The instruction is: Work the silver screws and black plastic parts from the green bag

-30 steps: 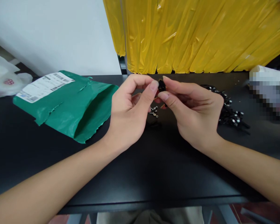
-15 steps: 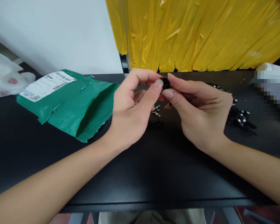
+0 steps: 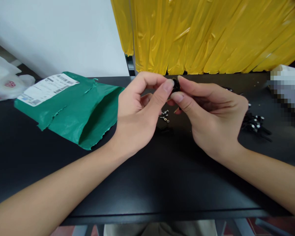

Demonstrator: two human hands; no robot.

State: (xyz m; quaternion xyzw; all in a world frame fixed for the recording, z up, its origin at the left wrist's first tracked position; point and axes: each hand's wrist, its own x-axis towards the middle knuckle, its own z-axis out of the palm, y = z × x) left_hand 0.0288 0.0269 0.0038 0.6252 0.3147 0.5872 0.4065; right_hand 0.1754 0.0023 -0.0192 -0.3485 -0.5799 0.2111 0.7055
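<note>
A small black part [image 3: 176, 85] is pinched between the fingertips of both hands, above the far half of the black table [image 3: 162, 183]. My left hand [image 3: 142, 111] grips it from the left with thumb and forefinger. From the right, my right hand [image 3: 211, 114] holds it the same way, its other fingers curled underneath. Fingers cover much of the part, so its shape is unclear. Below the hands lie several small silvery screws [image 3: 165, 113]. Several black pieces with silvery ends [image 3: 254, 123] are heaped to the right of my right hand.
An opened green mailing bag [image 3: 71, 108] with a white label lies on the left. Beyond it is a whitish plastic bag [image 3: 9, 78]. Yellow plastic sheeting [image 3: 199, 36] hangs behind the table. A pixelated white object [image 3: 287, 88] sits at the far right.
My left thumb has shifted slightly up and right on the black part, and the part is turned a little. The surroundings appear slightly shifted in the view.
</note>
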